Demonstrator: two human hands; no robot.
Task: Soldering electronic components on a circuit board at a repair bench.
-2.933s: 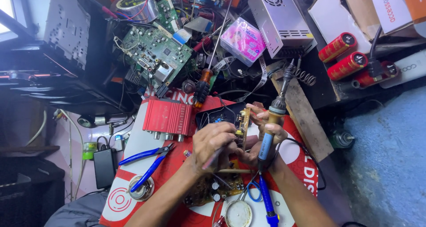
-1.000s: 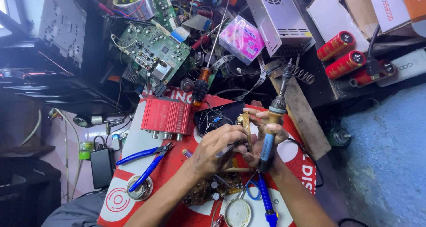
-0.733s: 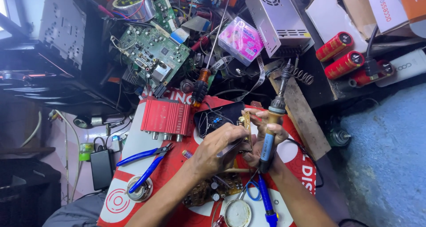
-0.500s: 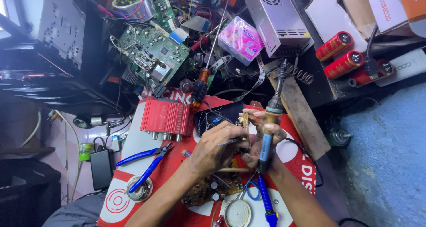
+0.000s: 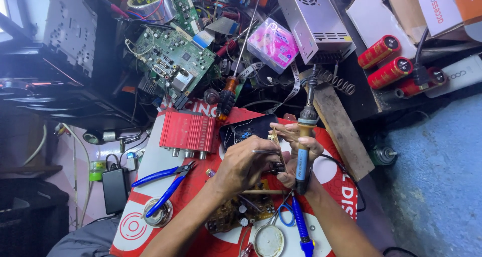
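The left hand (image 5: pixel 246 164) is curled narrow around a pair of tweezers (image 5: pixel 265 152), whose thin tips point toward the right hand (image 5: pixel 296 154). The right hand is wrapped around the blue and orange handle of a soldering iron (image 5: pixel 303 146) held nearly upright, and its fingers also pinch a small circuit board (image 5: pixel 277 147) on edge between the two hands, above the red printed mat (image 5: pixel 201 186). Just beyond the hands lies a black panel with wiring (image 5: pixel 246 130), beside a red finned amplifier case (image 5: pixel 188 133). Blue-handled pliers (image 5: pixel 163 179) rest left of the left forearm, and a brown circuit board (image 5: pixel 236 212) lies under the wrists. A green circuit board (image 5: pixel 173 61) sits in the far clutter, and red capacitors (image 5: pixel 391 66) lie at the right.
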